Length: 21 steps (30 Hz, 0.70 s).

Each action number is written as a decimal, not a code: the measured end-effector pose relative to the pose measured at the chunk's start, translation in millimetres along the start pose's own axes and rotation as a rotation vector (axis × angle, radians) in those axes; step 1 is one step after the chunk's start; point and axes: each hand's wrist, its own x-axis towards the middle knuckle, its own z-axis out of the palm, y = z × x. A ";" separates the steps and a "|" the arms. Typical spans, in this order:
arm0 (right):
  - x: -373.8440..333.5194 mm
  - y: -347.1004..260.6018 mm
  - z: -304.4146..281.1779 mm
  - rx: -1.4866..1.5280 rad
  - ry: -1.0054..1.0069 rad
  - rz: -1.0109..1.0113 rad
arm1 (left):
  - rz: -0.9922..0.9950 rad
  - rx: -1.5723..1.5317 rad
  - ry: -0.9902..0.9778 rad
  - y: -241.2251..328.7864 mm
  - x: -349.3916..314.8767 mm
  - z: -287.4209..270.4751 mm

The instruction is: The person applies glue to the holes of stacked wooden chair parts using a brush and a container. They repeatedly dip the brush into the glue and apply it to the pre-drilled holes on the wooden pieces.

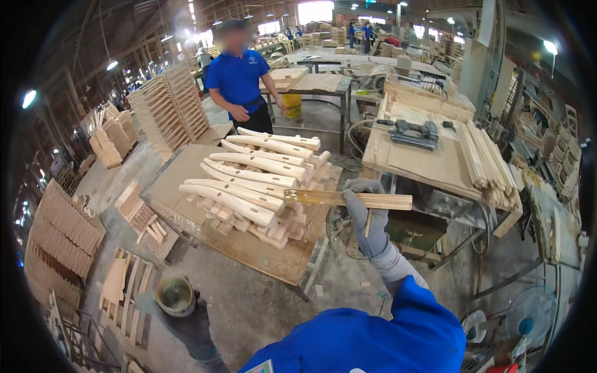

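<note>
Left hand, seven o'clock, holds a cup. Right hand, four o'clock, grips a wooden strip.

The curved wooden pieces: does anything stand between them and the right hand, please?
Only the flat wooden stick held in the right hand, which extends leftward toward the curved wooden pieces; nothing else visible stands between.

Worktable, nine o'clock: carries a pile of curved, slotted wooden rails. Workbench, two o'clock: carries a black nail gun and, toward its three o'clock edge, straight wooden strips.
</note>
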 end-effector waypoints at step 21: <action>95.1 162.5 307.1 -0.909 -1.133 -1.306 | -0.926 -0.689 -1.046 -122.4 417.7 -17.8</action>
